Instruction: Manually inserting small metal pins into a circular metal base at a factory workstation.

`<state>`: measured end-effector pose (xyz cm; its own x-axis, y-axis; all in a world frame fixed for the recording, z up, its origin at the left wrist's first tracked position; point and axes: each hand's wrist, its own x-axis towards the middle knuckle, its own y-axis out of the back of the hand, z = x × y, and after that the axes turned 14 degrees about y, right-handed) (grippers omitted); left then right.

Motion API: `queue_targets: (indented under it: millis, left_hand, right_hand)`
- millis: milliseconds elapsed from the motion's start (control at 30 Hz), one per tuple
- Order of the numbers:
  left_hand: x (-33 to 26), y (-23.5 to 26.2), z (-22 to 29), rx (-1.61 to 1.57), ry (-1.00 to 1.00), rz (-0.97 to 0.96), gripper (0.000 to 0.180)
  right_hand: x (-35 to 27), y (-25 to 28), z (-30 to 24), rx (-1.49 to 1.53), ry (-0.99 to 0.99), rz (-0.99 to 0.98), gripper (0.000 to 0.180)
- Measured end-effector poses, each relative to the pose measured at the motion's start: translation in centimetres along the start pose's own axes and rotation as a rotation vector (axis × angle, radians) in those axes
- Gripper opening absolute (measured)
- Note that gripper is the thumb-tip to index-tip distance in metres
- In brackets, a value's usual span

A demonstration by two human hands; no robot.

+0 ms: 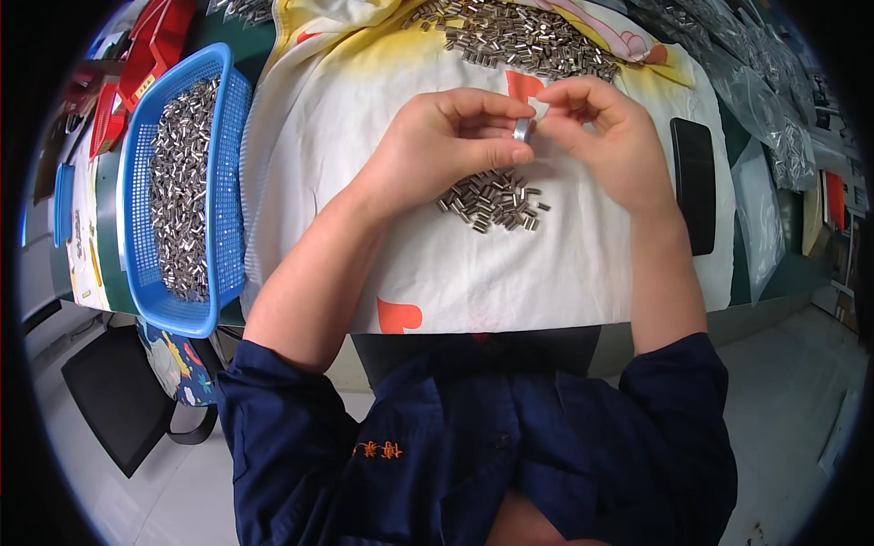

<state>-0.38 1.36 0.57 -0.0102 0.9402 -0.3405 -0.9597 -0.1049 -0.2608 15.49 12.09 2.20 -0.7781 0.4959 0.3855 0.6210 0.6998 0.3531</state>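
Between the thumb and fingers of my left hand point(455, 136) is a silver metal ring point(523, 129), held above the cloth. My right hand point(601, 127) is close beside it on the right. Its thumb and fingertips are curled together, and whatever they may pinch is too small or hidden to make out. Below both hands lies a small pile of short metal cylinders point(492, 200) on the white cloth point(546, 282). A larger heap of similar cylinders point(519, 41) spreads over the far part of the cloth, on a yellow patch.
To the left stands a blue plastic basket point(218, 182) filled with small metal cylinders. Red bins point(150, 50) are behind it. A black phone point(694, 187) rests at the cloth's right edge, near clear plastic bags point(760, 214). A black chair point(118, 396) is at lower left.
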Motion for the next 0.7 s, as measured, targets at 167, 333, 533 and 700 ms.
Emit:
queue_targets:
  millis: [167,333,533,700]
  left_hand:
    - [0.5,0.8,-0.1,-0.098,-0.027,0.019,0.032]
    - [0.4,0.7,-0.8,-0.126,-0.027,-0.027,0.033]
    - [-0.5,-0.8,0.0,0.151,0.049,-0.148,0.035]
    - [-1.0,-0.6,1.1,0.238,0.239,-0.242,0.031]
  right_hand:
    - [-0.7,-0.6,1.0,-0.62,0.221,-0.235,0.008]
    - [-1.0,-0.8,-0.6,-0.224,0.114,-0.399,0.012]
    - [0.7,2.2,2.7,-0.634,0.072,0.064,0.011]
    - [0.8,1.2,3.8,-0.91,0.181,0.018,0.007]
